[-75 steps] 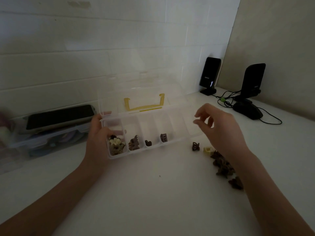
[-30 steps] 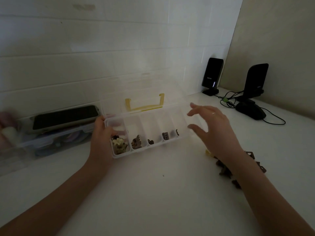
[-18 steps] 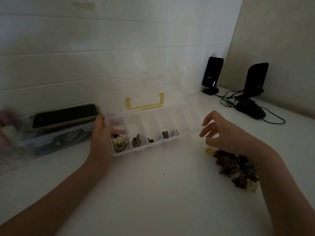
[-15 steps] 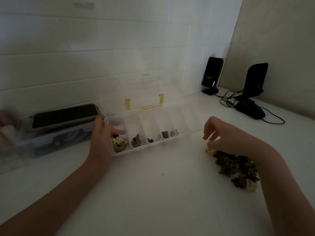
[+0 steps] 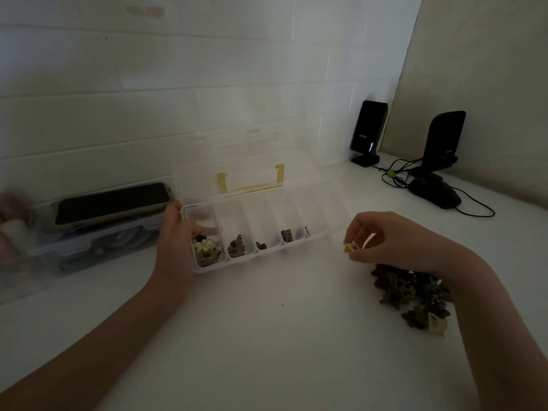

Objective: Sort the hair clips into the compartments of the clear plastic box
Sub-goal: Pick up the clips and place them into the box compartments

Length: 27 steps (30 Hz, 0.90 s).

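Note:
The clear plastic box (image 5: 324,234) lies open on the white counter, its lid leaning back with a yellow latch (image 5: 250,185). Small hair clips sit in its front compartments: a pale flower clip (image 5: 204,245) on brown ones at the far left, then a brown clip (image 5: 236,247), a dark one (image 5: 261,245), a square brown one (image 5: 287,234). My left hand (image 5: 175,232) grips the box's left end. My right hand (image 5: 382,237) pinches a small yellow clip (image 5: 349,248) just right of the box. A pile of brown clips (image 5: 410,295) lies under my right wrist.
A phone (image 5: 112,201) rests on another clear box (image 5: 89,241) at the left by the tiled wall. Two black speakers (image 5: 369,130) (image 5: 443,140), a black mouse (image 5: 434,192) and cables stand in the back right corner.
My right hand left the box, dropped to the clip pile and picked up the small yellow clip, which it now holds off the counter. My left hand stayed on the box.

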### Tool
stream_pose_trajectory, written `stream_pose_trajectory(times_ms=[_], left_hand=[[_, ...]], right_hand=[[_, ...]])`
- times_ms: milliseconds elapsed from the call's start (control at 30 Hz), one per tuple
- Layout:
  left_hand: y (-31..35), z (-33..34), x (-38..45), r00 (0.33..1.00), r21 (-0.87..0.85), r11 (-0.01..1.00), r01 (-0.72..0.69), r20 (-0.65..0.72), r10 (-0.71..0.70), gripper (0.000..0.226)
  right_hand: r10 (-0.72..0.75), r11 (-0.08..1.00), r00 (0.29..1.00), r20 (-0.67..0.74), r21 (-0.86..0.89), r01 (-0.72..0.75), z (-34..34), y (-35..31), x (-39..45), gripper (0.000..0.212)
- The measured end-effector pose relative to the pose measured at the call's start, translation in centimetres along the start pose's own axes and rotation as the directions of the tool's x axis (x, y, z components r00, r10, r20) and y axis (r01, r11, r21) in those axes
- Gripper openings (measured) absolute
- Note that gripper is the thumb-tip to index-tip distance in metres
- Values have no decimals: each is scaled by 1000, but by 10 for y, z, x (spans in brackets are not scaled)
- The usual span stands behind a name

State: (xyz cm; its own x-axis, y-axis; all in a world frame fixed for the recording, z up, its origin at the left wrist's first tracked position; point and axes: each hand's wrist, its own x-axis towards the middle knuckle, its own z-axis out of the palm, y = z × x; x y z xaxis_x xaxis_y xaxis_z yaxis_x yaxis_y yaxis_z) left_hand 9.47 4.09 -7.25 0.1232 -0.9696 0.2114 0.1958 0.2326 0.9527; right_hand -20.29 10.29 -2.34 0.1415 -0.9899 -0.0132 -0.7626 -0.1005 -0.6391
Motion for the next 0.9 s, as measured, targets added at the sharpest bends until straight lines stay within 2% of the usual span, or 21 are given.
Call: stream_pose_trajectory(times_ms=[100, 200, 333, 433, 567, 800, 900], left_hand=[[0, 0, 0, 1000, 9, 1000, 18, 4, -18, 38], [-2, -2, 2, 1000, -1, 1000, -4, 1, 4, 36], [-5, -3, 2, 998, 12, 998, -62, 27, 62, 32], [-4, -2, 1, 995, 15, 996, -86, 44, 85, 27], [-3, -1, -1, 993, 12, 996, -93, 68, 92, 32], [-4, 1, -2, 989, 53, 991, -122, 94, 116, 39], [-2, 3, -4, 989, 42, 993, -112, 102, 107, 40]], right_hand=[[-84, 993, 996, -30, 80, 87, 1, -7, 0, 13], [-141, 968, 983, -119, 194, 162, 6, -16, 2, 18], [-220, 942, 940, -261, 194, 275, 16, -29, 4, 25], [-307, 916, 895, -323, 156, 370, 28, -39, 5, 27], [-384, 889, 859, -339, 114, 443, 40, -47, 5, 26], [-408, 906, 811, -419, -73, 418, 41, -46, 5, 24], [-408, 906, 775, -483, -110, 409, 43, -47, 5, 33]])
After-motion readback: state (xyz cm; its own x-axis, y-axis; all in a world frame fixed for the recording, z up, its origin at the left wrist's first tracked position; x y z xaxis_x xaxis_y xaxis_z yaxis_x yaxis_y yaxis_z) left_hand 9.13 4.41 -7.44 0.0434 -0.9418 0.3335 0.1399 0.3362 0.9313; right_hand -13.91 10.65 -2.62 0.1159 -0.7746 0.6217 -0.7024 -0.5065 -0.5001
